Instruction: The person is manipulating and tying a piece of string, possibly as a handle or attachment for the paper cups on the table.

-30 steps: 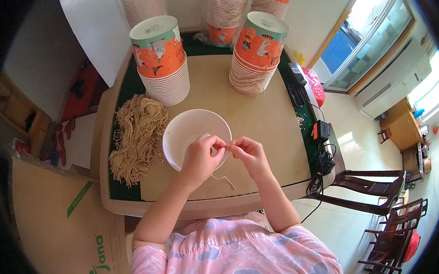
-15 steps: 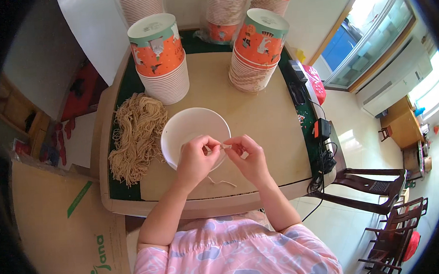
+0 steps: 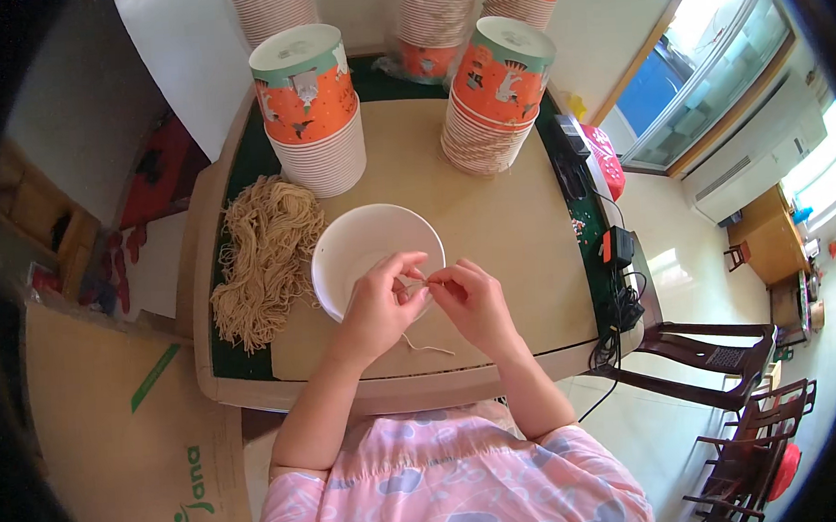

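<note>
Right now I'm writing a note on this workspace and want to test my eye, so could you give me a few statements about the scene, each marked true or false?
1. The left hand and right hand pinch a thin string with their fingers. True.
2. The bundle of yarn lies to the right of the white tub. False: it lies to the left of it.
3. The front left stack of cups stands bottom up. True.
4. The loose end of the string lies inside the tub. False: it lies outside, on the tabletop.
5. The big cardboard box is on the left side of the picture. True.
</note>
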{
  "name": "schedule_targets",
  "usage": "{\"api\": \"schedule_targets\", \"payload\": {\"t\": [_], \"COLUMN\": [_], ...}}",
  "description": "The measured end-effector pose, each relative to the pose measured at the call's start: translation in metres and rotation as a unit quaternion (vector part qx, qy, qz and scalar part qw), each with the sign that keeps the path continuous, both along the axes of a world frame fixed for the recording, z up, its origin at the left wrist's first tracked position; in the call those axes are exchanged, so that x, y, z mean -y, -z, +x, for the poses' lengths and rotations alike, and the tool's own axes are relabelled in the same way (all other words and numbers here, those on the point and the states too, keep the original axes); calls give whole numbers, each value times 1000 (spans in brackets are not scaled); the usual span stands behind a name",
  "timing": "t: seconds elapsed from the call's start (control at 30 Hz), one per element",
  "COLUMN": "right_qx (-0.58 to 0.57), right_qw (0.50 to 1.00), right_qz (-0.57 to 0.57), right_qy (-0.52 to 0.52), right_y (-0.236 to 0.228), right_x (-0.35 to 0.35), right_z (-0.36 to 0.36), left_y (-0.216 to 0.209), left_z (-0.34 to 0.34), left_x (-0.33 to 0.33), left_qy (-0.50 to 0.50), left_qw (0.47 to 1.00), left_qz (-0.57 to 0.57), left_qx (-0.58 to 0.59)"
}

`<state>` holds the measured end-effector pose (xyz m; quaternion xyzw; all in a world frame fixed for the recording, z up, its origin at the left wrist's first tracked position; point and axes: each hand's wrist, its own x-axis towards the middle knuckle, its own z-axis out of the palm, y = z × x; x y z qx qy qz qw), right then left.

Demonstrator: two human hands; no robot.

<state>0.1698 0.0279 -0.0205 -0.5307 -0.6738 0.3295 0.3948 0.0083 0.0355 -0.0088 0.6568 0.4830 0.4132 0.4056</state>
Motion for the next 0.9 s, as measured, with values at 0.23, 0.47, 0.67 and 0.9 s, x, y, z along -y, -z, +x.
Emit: {"api": "schedule_targets", "payload": {"t": [0.23,0.47,0.67,0.9], "right_qx": [-51,-45,-24,-41], "right_qw": [999,999,999,997], "right_qz": [-3,2,19,55], "right_qy": [-1,14,15,26], "right_y": [8,9,6,7], "right_x": [2,3,3,1], "right_z": [3,2,0,-8], "left_y": [3,2,5,4], "left_z": [7,11,5,4], "left_x": [4,9,9,11], "left_qy": [-8,-40,-48,-58], "left_qw": [996,991,992,998], "left_qz": [63,87,91,24], "left_qx": [-69,-89,-74,-8]}}
